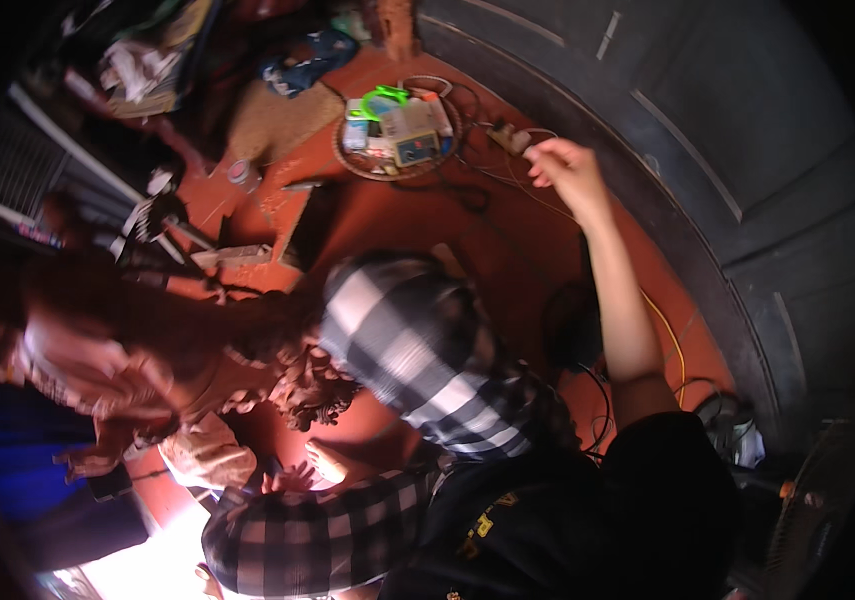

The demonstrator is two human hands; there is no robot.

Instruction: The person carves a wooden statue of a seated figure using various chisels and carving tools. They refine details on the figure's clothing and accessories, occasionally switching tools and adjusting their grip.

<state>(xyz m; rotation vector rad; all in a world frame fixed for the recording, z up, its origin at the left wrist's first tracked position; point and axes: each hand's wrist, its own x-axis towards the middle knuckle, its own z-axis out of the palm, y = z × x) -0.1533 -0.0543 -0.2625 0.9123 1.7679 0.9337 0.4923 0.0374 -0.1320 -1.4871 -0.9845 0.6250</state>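
My right hand (567, 175), at the end of an outstretched bare arm, is raised over the floor at the upper right. Its fingers are loosely bent and apart, with nothing visible between them. Nearest to it are a plug and socket block (509, 137) with thin cords. My left hand cannot be made out clearly; a bit of skin shows at the bottom edge beside my plaid-covered leg (317, 535). A large reddish-brown wood carving (137, 350) lies at the left, its curly carved end by my other plaid-covered knee (407, 340). A bare foot (325, 461) shows below that end.
A round basket (340, 160) holds a control box (415, 148), a bright green loop (384, 101) and small packages. A yellow cable (669, 335) runs along the red floor beside a dark grey panelled wall (687, 140). A fan (807, 510) stands at the lower right.
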